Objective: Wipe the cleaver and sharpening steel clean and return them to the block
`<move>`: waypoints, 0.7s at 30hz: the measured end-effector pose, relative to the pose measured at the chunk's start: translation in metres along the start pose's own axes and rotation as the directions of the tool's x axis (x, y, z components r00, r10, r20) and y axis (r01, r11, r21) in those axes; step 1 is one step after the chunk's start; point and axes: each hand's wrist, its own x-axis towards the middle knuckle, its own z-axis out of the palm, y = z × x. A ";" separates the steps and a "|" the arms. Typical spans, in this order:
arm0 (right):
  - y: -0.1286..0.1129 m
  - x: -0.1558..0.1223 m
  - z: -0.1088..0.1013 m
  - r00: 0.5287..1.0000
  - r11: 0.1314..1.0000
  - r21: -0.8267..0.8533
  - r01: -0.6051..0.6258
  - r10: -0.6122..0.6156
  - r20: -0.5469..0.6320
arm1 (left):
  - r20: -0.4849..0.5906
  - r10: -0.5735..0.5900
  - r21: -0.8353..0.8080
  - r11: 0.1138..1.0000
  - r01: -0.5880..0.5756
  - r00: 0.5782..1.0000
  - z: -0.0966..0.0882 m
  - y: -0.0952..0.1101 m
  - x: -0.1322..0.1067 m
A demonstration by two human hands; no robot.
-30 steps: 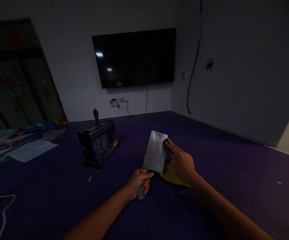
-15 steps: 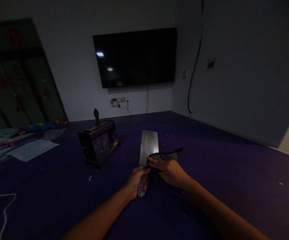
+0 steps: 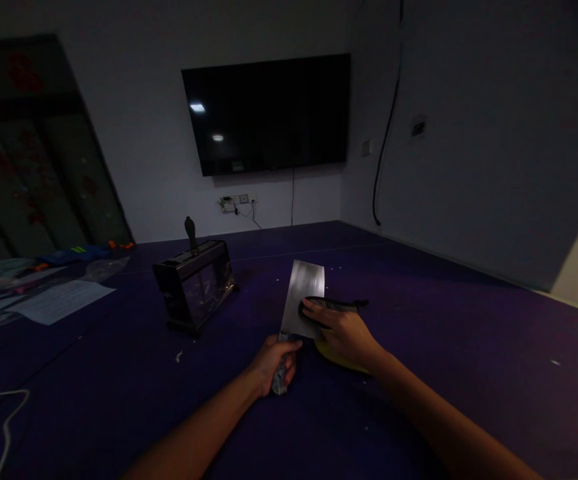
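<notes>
Nearest the camera, two bare forearms reach out over a dark purple table point(image 3: 469, 320). The left hand point(image 3: 275, 363) is closed in a fist around the handle of a cleaver point(image 3: 305, 300), gripping it low so that the broad steel blade stands up and tilts slightly away from the person. The right hand point(image 3: 346, 333) lies just beside it, its fingers point(image 3: 313, 308) curled over a dark cloth point(image 3: 339, 305) and pressing that cloth against the right face of the blade, near its lower half. One end of the cloth sticks out to the right past the hand. Under the right hand, flat on the table, a yellow piece point(image 3: 336, 357) shows at its edge; what it is cannot be told in the dim light.

Further out and to the left stands a dark knife block with a clear front point(image 3: 193, 287), with one black handle point(image 3: 189, 233) rising from its top. It stands well apart from the hands. A white cable point(image 3: 3, 413) curls at the near left edge of the table, and papers point(image 3: 61, 300) and some coloured items lie at the far left.

On the back wall hangs a black television screen point(image 3: 269, 113), with a socket strip point(image 3: 239, 200) below it and a black cable point(image 3: 386, 127) running down the corner of the wall to the right.
</notes>
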 end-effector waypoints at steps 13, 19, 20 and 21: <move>0.015 -0.001 -0.010 0.951 0.974 -0.090 -0.208 0.180 -0.251 | 0.093 -0.034 0.075 0.997 0.027 0.995 0.003 0.006 -0.005; 0.007 -0.003 -0.005 0.987 0.994 -0.075 -0.085 0.074 -0.146 | 0.057 0.001 0.074 0.997 -0.006 0.998 0.003 0.003 -0.003; 0.004 -0.003 -0.004 0.992 0.996 -0.066 -0.057 0.049 -0.116 | 0.053 0.000 0.070 0.998 -0.004 0.999 0.003 0.002 -0.003; 0.001 -0.003 -0.004 0.996 0.998 -0.055 -0.029 0.024 -0.087 | 0.046 -0.001 0.064 0.998 -0.002 0.999 0.002 0.002 -0.002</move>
